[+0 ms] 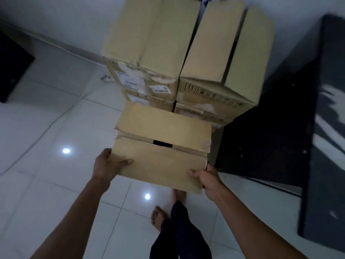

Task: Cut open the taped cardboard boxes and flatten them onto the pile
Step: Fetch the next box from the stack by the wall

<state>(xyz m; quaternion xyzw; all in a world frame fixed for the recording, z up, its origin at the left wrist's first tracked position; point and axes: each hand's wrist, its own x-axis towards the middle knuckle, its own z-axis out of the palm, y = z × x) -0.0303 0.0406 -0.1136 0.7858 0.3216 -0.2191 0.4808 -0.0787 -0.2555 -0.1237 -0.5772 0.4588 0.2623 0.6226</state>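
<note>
**Operator:** Report the position of the task item.

**Inspector:** The held box (160,146) is off the floor, carried in front of the person, just before the stacked boxes (186,53). Its two top flaps lie almost closed. A narrow gap runs between them, and a dark slot shows at the middle of that gap. Contents cannot be determined; the interior visible through the slot is black. A remnant of tape sits at the right end of the seam.

**Operator:** Grip status?

**Inspector:** The left hand (107,165) clasps the near left corner: thumb on top of the near flap, fingers wrapped around the side. The right hand (207,177) clasps the near right corner in the same way, thumb on top, fingers underneath and out of sight. Both hands carry the box.

**Operator:** Surroundings?

**Inspector:** The stack stands in two columns against the white wall (56,19), each column more than one box high. Top flaps are shut; shipping labels and printed handling marks face the camera. Contents are not visible. White floor tiles (46,128) reflect two ceiling lights. A dark mat (270,137) lies to the right of the stack. Below the held box, the person's bare feet (158,217) rest on the tiles.
</note>
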